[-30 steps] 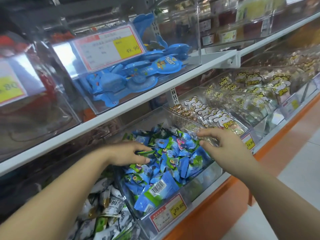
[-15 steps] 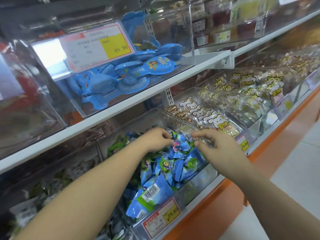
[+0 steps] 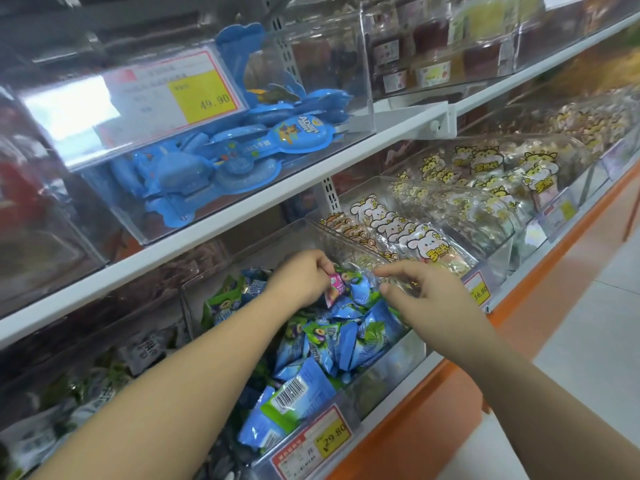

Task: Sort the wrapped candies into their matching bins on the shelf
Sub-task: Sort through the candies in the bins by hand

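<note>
Beneath the white shelf (image 3: 242, 216), a pink candy (image 3: 335, 285) is pinched by the left hand (image 3: 303, 278) in the bin (image 3: 388, 375) of blue-green candies (image 3: 332, 341), with the right hand (image 3: 429, 296) held loosely open and empty; rehoming is judged outstanding.

Blue-green candies (image 3: 349, 341), a pink candy (image 3: 334, 283), a red-yellow price tag (image 3: 313, 445).

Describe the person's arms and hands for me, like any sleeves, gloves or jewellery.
The left forearm and right forearm are bare as far up as the view reaches; no sleeve or cuff shows. The left hand and right hand are bare too: no gloves, and no ring, watch or bracelet is visible on either wrist or on the fingers that show.
</note>
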